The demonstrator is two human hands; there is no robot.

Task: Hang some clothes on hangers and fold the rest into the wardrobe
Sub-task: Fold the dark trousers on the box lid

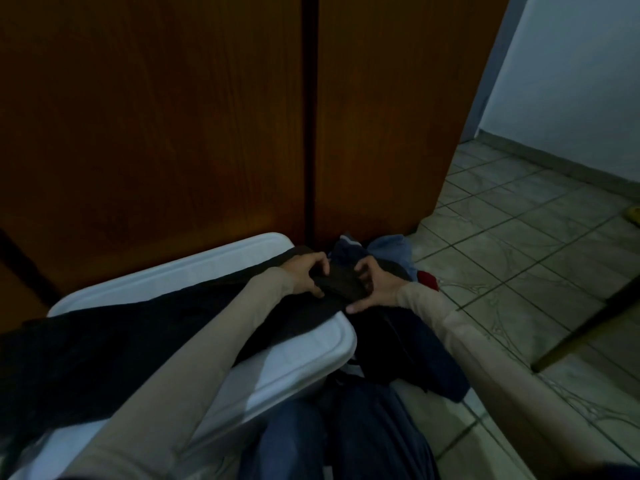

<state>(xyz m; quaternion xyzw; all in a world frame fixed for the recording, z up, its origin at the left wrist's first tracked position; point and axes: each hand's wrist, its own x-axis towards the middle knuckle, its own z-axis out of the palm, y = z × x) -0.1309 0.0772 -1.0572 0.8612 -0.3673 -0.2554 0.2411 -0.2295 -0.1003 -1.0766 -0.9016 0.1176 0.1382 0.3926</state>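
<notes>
A long dark garment (pixel 114 337) lies stretched across a white plastic lid (pixel 298 362). My left hand (pixel 306 273) and my right hand (pixel 375 284) both pinch its dark end (pixel 341 280) at the lid's far right corner, fingers curled into the cloth. A navy garment (pixel 429 362) lies heaped to the right of the lid, under my right forearm. More clothes sit on the floor beyond my hands: a blue piece (pixel 389 249) and a small red piece (pixel 427 279). The brown wooden wardrobe (pixel 156 126) stands right behind, its doors closed.
Tiled floor (pixel 526 237) spreads out to the right, up to a pale wall (pixel 571 81). A dark slanted furniture leg (pixel 585 327) crosses the floor at right. A small yellow object (pixel 633 213) lies at the right edge. My knees in blue trousers (pixel 332 438) are at the bottom.
</notes>
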